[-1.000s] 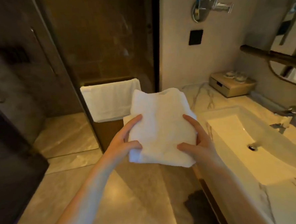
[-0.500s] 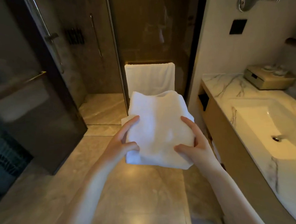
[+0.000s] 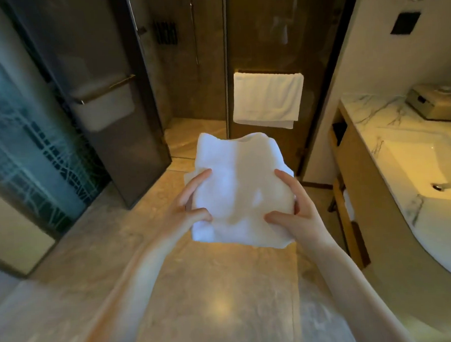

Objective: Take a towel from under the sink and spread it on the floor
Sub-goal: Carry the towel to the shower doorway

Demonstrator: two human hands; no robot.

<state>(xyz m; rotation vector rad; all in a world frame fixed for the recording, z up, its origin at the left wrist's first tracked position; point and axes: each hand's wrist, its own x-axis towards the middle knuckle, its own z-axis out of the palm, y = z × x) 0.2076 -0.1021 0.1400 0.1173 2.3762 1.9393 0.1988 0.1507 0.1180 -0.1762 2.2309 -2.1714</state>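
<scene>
A folded white towel (image 3: 240,185) is held out in front of me, above the marble floor (image 3: 213,298). My left hand (image 3: 187,207) grips its left edge, thumb on top and fingers underneath. My right hand (image 3: 298,214) grips the right edge the same way. The towel is still folded in a thick square. The sink (image 3: 419,169) sits in a marble counter at the right, with the wooden cabinet (image 3: 362,189) below it.
A second white towel (image 3: 267,99) hangs on a bar on the glass shower door ahead. A dark glass door (image 3: 115,119) with a handle bar stands open at left. A tray box (image 3: 437,105) rests on the counter's far end.
My view has swung left and down, from the sink toward the open floor. The sink counter has slid to the right edge. Both hands keep the same grip on the folded towel.
</scene>
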